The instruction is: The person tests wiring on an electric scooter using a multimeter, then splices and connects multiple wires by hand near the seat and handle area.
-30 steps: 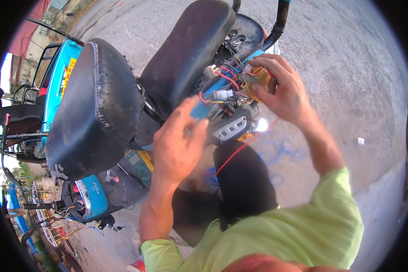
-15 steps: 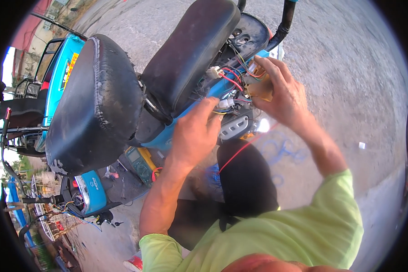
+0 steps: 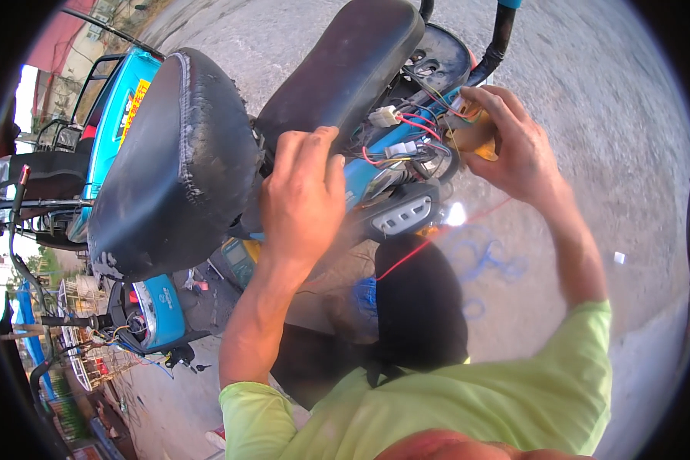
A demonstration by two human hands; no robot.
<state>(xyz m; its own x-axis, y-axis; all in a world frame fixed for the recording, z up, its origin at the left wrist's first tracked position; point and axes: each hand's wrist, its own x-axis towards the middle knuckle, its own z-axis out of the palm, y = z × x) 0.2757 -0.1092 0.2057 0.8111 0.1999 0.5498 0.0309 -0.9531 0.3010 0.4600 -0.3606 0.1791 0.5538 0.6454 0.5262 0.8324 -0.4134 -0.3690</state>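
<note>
My left hand (image 3: 305,192) is raised beside the scooter's blue side panel (image 3: 357,182), between its two black seats. Its fingers are partly extended and apart, with nothing visible in them. At the scooter's rear, my right hand (image 3: 518,147) curls its thumb and fingers around an amber-and-tan part (image 3: 479,136) with thin wires, partly hidden by the fingers. Between the hands, a white connector (image 3: 386,116) with thick red wires lies on the frame. A smaller white connector (image 3: 401,149) sits below it among loose coloured wires.
The long rear seat (image 3: 341,65) and worn front seat (image 3: 172,169) rise on the left. A multimeter (image 3: 239,259) with a yellow edge lies on the footboard. Thin red wire (image 3: 414,257) crosses my knee, and blue strands (image 3: 483,257) lie on the ground. Another blue vehicle (image 3: 126,126) stands far left.
My left hand has drawn back up and left from the smaller white connector, leaving it uncovered. My right hand stays at the amber part. The whole view has shifted slightly.
</note>
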